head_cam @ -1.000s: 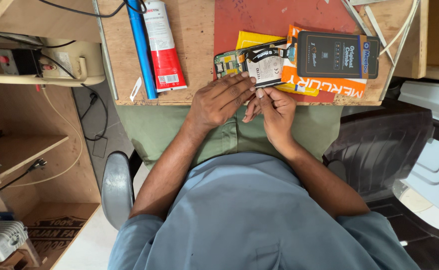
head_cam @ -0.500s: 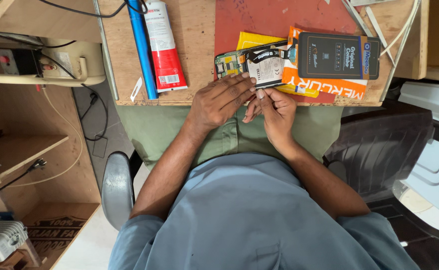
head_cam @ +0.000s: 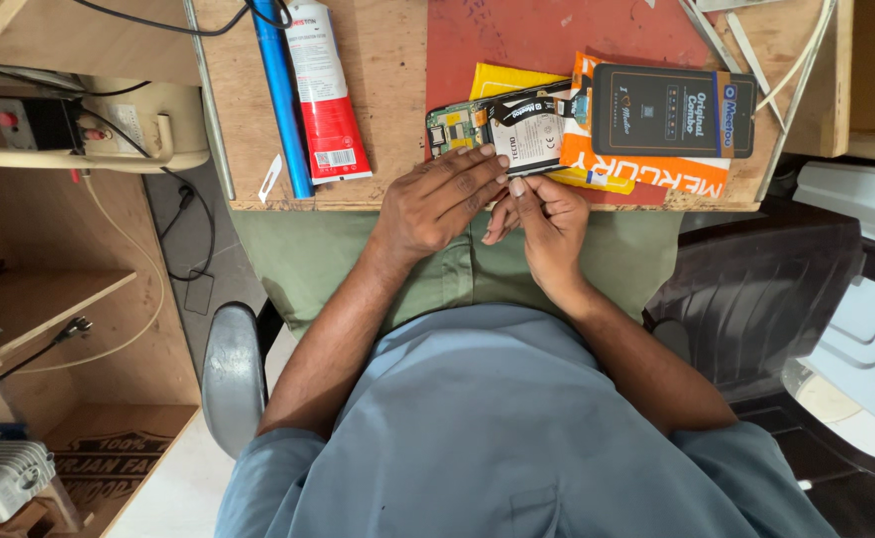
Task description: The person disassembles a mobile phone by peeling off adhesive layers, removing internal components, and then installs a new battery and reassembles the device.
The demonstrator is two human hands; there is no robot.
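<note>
Hands met at the desk (head_cam: 258,149) edge: left hand (head_cam: 442,199) lay flat, fingertips on the opened phone (head_cam: 502,125); right hand (head_cam: 547,214) curled, contents indiscernible. Phone appeared light, stiff, fragile; edges judged the safest hold

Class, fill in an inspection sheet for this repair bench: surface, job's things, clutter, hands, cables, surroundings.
Surface: wooden bench with a red mat.
Job's things: opened phone, circuit board and battery exposed, lying on yellow and orange packets.
Clutter: dark box, red-and-white tube, blue rod, white blade.
Hands: left hand fingertips rest on the phone; right hand pinches at its near edge.
Cables: black cable above the tube; cream cable hanging left.
Surroundings: dark chair, wooden shelves.
</note>
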